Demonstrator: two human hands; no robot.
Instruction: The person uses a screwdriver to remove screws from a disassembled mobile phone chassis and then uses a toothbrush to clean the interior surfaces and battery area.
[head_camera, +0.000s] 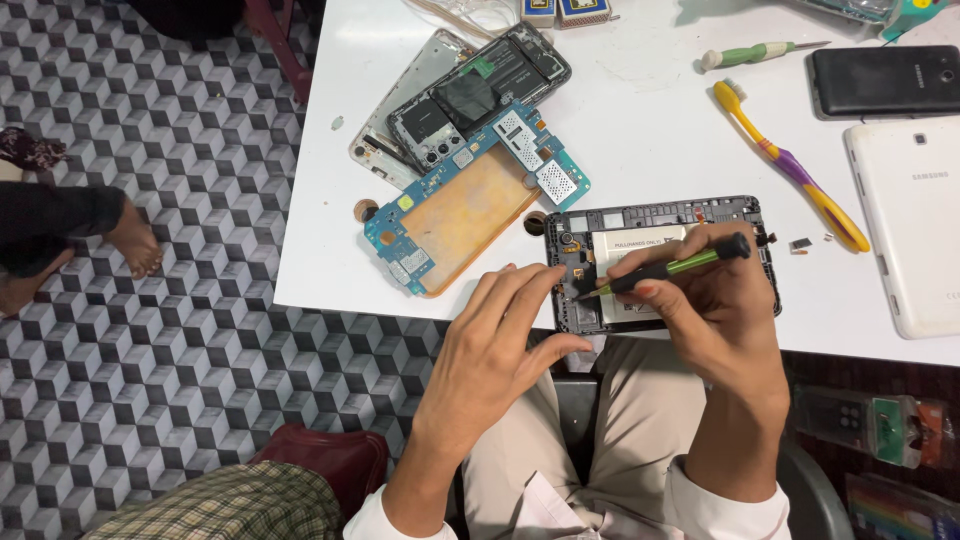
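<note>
An opened black tablet with its back removed lies at the near edge of the white table, its battery and inner parts showing. My right hand holds a green and black screwdriver, tip pointing left into the tablet's left side. My left hand rests with fingers spread at the tablet's left edge, fingertips touching its frame, holding nothing.
A blue circuit frame with an orange panel lies left of the tablet, beside two dismantled devices. A yellow and purple toothbrush, a second screwdriver, a black phone and a white tablet back sit right. A person's bare foot is on the patterned floor.
</note>
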